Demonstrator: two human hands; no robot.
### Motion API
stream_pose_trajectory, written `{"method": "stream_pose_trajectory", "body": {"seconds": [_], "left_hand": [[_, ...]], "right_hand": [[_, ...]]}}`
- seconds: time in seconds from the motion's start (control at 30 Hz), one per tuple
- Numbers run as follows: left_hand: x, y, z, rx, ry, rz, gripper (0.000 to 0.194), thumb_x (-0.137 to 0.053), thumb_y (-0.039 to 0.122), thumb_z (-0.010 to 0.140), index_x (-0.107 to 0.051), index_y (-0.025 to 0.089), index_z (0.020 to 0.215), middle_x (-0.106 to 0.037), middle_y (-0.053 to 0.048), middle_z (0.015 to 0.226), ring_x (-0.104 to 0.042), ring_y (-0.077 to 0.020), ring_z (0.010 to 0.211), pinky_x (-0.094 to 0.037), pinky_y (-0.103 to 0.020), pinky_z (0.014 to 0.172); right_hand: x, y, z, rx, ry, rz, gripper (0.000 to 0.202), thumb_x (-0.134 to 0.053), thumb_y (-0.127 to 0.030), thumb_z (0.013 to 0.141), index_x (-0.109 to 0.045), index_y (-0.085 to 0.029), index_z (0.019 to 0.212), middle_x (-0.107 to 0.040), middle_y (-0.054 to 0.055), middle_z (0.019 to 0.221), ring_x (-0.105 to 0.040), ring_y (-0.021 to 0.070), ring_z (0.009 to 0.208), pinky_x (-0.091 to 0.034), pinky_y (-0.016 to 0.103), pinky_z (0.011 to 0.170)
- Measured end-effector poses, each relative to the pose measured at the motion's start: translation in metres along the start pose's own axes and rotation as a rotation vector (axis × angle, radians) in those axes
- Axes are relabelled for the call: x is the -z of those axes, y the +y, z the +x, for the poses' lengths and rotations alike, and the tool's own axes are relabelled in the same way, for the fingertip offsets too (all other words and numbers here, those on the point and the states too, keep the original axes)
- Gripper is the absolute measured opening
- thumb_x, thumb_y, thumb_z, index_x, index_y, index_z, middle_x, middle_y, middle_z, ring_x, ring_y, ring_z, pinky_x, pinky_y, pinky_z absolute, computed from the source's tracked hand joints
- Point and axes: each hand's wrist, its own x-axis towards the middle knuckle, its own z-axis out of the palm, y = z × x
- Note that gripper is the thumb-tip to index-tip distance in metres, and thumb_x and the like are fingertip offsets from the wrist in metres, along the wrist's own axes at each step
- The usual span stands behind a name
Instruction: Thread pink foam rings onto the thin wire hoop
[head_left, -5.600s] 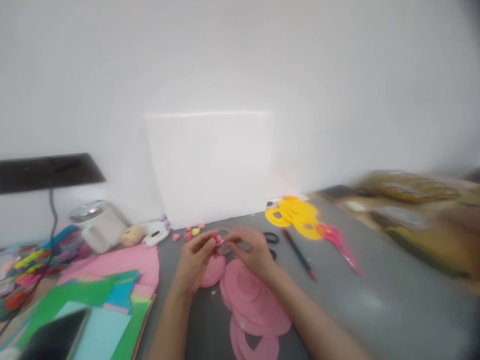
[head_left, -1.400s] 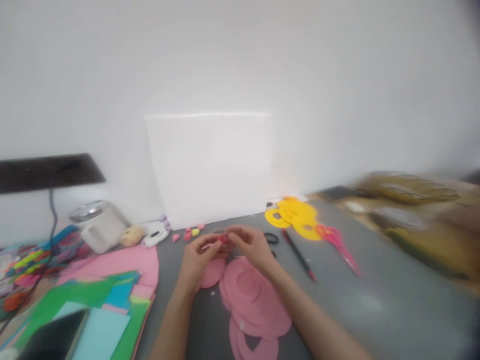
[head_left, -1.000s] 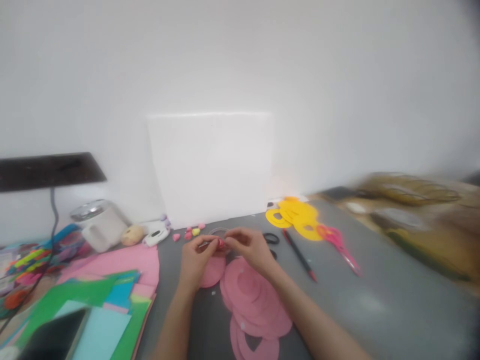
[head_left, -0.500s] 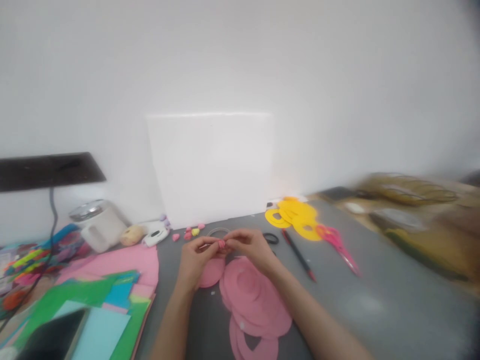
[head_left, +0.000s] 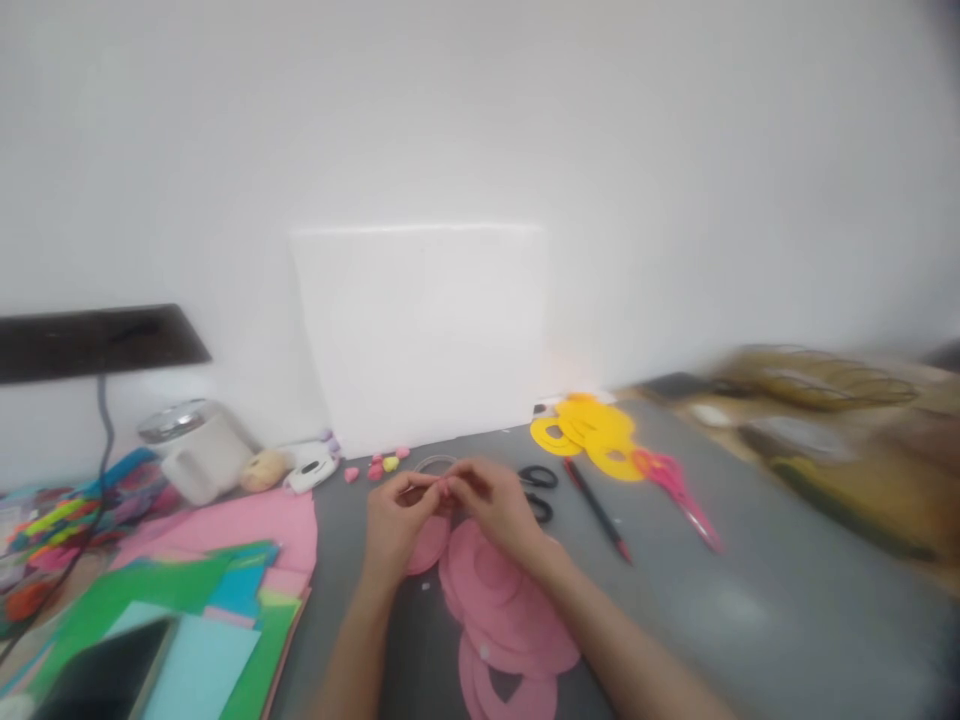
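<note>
My left hand [head_left: 397, 515] and my right hand [head_left: 495, 505] meet at the middle of the grey table, fingertips pinched together around a small pink piece [head_left: 445, 487]. Fingers hide most of that piece. Beneath and beside my right hand lies a pile of pink paper rounds [head_left: 510, 630], one with a cut-out hole. Another pink round [head_left: 427, 545] is just under my left hand. A clear ring-shaped item [head_left: 435, 462] shows behind the fingertips. Black-handled scissors [head_left: 538, 477] are right of my right hand, partly hidden.
A black-and-red pencil [head_left: 600, 512], yellow paper shapes [head_left: 592, 430] and pink scissors [head_left: 679, 495] lie right. Coloured sheets [head_left: 150, 590], a phone [head_left: 105, 672] and a white mug-like object [head_left: 202, 460] are left. Small pink and yellow pieces [head_left: 382, 465] sit before a white board [head_left: 427, 340].
My right hand has shifted slightly left and closed further over the small pink piece, which is now more hidden. More of the black scissors' handles shows.
</note>
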Motion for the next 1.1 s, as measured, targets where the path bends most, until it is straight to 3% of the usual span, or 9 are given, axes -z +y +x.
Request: {"method": "stream_pose_trajectory", "body": {"seconds": [0.2, 0.4, 0.57, 0.77, 0.97, 1.1], "left_hand": [[0.004, -0.008, 0.004, 0.018, 0.011, 0.082, 0.011, -0.069, 0.024, 0.06, -0.068, 0.015, 0.066, -0.072, -0.007, 0.068, -0.069, -0.0229, 0.067, -0.055, -0.03, 0.062], [0.003, 0.001, 0.002, 0.057, -0.048, 0.01, 0.023, -0.073, 0.032, 0.06, -0.069, 0.013, 0.073, -0.073, -0.009, 0.071, -0.069, -0.0238, 0.065, -0.056, -0.033, 0.064], [0.002, 0.008, 0.0, 0.092, -0.05, -0.06, 0.024, -0.071, 0.035, 0.064, -0.069, 0.015, 0.077, -0.071, -0.005, 0.062, -0.067, -0.0215, 0.058, -0.056, -0.035, 0.064], [0.006, 0.001, 0.003, 0.029, 0.103, -0.057, 0.024, -0.067, 0.038, 0.067, -0.067, 0.015, 0.073, -0.065, -0.002, 0.051, -0.059, -0.0161, 0.044, -0.05, -0.027, 0.048], [0.015, -0.008, 0.01, -0.063, 0.439, -0.225, 0.023, -0.066, 0.036, 0.067, -0.064, 0.014, 0.074, -0.06, 0.003, 0.057, -0.048, -0.0075, 0.039, -0.034, -0.019, 0.036], [0.019, -0.008, 0.013, -0.061, 0.599, -0.337, 0.022, -0.063, 0.031, 0.066, -0.062, 0.014, 0.08, -0.06, 0.004, 0.057, -0.048, -0.007, 0.038, -0.032, -0.019, 0.036]], "right_hand": [[0.003, 0.008, 0.003, -0.184, -0.12, 0.265, 0.022, -0.065, -0.034, 0.07, -0.066, -0.016, 0.082, -0.069, 0.005, 0.078, -0.063, 0.018, 0.072, -0.051, 0.029, 0.067], [0.005, 0.005, 0.004, -0.305, -0.07, 0.412, 0.028, -0.072, -0.038, 0.062, -0.068, -0.015, 0.078, -0.069, 0.004, 0.074, -0.064, 0.0182, 0.07, -0.053, 0.034, 0.071], [0.009, -0.003, 0.005, -0.408, -0.047, 0.528, 0.031, -0.074, -0.038, 0.059, -0.069, -0.014, 0.077, -0.07, 0.005, 0.074, -0.064, 0.0163, 0.069, -0.052, 0.032, 0.072], [0.011, 0.002, 0.006, -0.457, -0.022, 0.538, 0.032, -0.074, -0.039, 0.06, -0.069, -0.015, 0.081, -0.068, 0.004, 0.075, -0.063, 0.0145, 0.068, -0.052, 0.03, 0.07], [0.011, 0.014, 0.01, -0.467, 0.033, 0.538, 0.035, -0.076, -0.04, 0.058, -0.069, -0.014, 0.081, -0.068, 0.006, 0.076, -0.062, 0.0144, 0.068, -0.052, 0.031, 0.072], [0.009, 0.018, 0.013, -0.447, 0.051, 0.521, 0.036, -0.075, -0.04, 0.058, -0.069, -0.014, 0.081, -0.069, 0.007, 0.078, -0.062, 0.0147, 0.068, -0.053, 0.031, 0.07]]}}
